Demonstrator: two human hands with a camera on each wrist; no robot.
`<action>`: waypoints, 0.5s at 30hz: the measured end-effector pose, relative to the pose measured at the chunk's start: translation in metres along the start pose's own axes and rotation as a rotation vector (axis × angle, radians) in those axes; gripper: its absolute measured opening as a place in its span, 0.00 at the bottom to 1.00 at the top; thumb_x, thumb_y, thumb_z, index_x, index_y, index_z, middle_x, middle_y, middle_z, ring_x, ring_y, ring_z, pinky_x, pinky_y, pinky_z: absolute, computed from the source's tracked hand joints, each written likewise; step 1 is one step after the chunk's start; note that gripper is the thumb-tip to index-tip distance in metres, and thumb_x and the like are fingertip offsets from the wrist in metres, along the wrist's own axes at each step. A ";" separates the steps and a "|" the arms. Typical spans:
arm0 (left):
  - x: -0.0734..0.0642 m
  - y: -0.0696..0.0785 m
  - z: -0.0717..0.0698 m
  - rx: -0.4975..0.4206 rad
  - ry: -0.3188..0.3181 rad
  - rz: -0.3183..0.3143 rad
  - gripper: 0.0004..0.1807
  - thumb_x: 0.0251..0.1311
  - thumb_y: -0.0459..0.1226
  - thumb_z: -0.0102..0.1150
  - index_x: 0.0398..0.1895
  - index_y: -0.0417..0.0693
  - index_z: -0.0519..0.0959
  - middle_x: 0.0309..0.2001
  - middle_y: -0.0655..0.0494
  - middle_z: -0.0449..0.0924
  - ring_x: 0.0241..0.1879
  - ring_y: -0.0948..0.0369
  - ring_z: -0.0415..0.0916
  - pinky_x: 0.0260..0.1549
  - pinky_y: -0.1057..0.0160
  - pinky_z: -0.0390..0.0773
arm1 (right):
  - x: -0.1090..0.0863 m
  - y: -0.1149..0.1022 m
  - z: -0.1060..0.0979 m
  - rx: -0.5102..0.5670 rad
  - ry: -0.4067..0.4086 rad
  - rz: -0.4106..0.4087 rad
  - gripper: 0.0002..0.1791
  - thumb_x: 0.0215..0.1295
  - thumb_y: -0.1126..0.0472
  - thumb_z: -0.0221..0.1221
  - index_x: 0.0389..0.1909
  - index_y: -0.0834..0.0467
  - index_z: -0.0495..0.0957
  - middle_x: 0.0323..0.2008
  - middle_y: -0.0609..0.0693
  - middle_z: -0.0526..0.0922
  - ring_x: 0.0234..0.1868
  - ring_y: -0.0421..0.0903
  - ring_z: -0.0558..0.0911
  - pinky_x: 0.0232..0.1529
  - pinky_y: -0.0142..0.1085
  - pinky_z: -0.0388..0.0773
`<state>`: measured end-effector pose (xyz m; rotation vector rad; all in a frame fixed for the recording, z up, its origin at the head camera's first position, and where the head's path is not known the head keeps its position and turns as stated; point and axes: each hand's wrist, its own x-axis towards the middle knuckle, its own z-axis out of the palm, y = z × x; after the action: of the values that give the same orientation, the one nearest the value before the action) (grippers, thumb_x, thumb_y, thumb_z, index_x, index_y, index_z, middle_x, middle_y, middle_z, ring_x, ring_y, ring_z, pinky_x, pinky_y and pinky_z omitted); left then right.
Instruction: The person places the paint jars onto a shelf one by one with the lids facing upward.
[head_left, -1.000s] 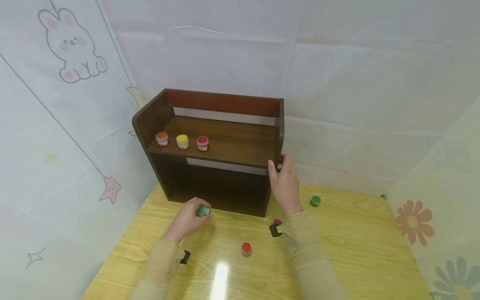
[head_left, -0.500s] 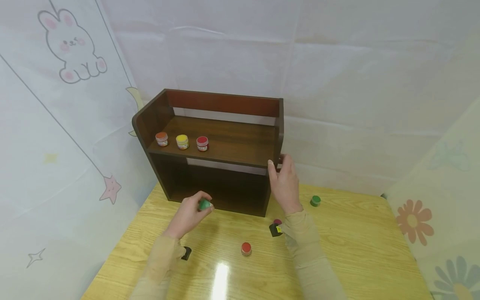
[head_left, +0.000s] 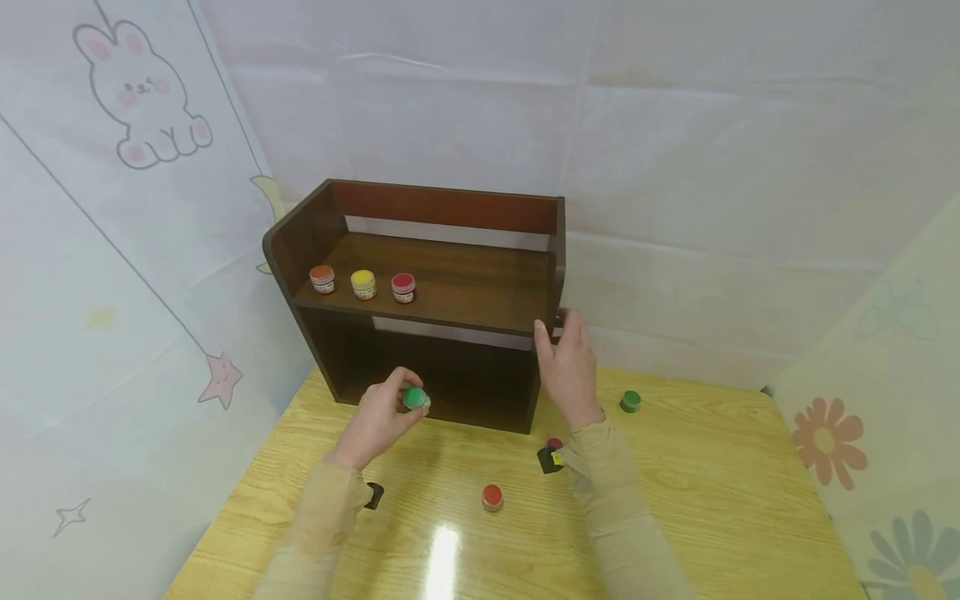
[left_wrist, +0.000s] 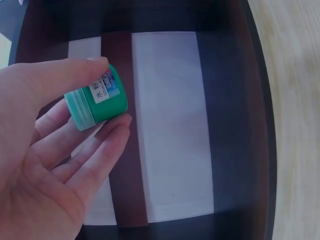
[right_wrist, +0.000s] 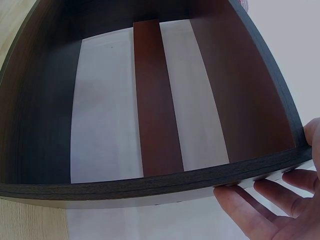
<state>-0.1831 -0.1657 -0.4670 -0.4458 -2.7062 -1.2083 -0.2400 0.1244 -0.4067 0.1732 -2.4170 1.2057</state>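
My left hand (head_left: 378, 421) pinches a small green paint jar (left_wrist: 104, 97) between thumb and fingers, in front of the lower compartment of a dark brown wooden shelf (head_left: 450, 315). In the left wrist view the jar lies tilted, its printed label by the thumb. My right hand (head_left: 570, 367) grips the shelf's right side panel, thumb at the front edge and fingertips along the outer face (right_wrist: 260, 172). On the upper board stand three jars in a row: orange (head_left: 322, 279), yellow (head_left: 363, 284) and red (head_left: 403, 287).
On the wooden table (head_left: 712, 500), a red-lidded jar (head_left: 492, 497) stands in front of the shelf and a dark green one (head_left: 631, 402) to its right. A magenta lid (head_left: 555, 443) shows partly behind the right wrist's black camera (head_left: 551, 460). Printed cloth hangs behind.
My left hand has moved up and slightly right with the green jar, closer to the lower compartment, and the jar has turned in the fingers. My right hand stays on the side panel.
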 end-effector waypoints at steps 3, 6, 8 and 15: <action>0.002 0.002 -0.003 0.033 0.009 0.022 0.20 0.59 0.29 0.72 0.52 0.42 0.75 0.44 0.53 0.85 0.35 0.64 0.81 0.37 0.62 0.82 | 0.000 0.000 0.000 0.002 -0.002 0.003 0.24 0.78 0.51 0.54 0.61 0.66 0.66 0.53 0.62 0.73 0.44 0.59 0.81 0.44 0.52 0.81; 0.004 0.006 -0.005 0.049 0.016 0.029 0.21 0.58 0.28 0.73 0.53 0.42 0.75 0.45 0.53 0.85 0.36 0.62 0.81 0.38 0.61 0.82 | -0.001 0.000 0.001 0.003 0.000 0.003 0.24 0.78 0.51 0.54 0.61 0.65 0.66 0.53 0.63 0.73 0.43 0.59 0.81 0.43 0.52 0.81; 0.006 0.008 -0.007 0.048 0.023 0.031 0.21 0.58 0.28 0.73 0.52 0.43 0.76 0.45 0.53 0.85 0.37 0.61 0.82 0.39 0.59 0.83 | -0.001 0.000 0.001 0.003 0.002 0.001 0.24 0.78 0.51 0.54 0.61 0.65 0.66 0.53 0.63 0.73 0.42 0.59 0.81 0.43 0.52 0.81; 0.009 0.014 -0.011 -0.016 0.076 0.053 0.19 0.56 0.29 0.75 0.48 0.47 0.77 0.43 0.56 0.84 0.42 0.57 0.84 0.44 0.57 0.84 | -0.001 0.001 0.001 -0.001 0.002 -0.009 0.25 0.78 0.50 0.53 0.61 0.66 0.66 0.52 0.63 0.74 0.42 0.59 0.80 0.42 0.52 0.81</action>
<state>-0.1872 -0.1631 -0.4478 -0.4616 -2.6063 -1.2081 -0.2401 0.1243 -0.4086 0.1825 -2.4131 1.1997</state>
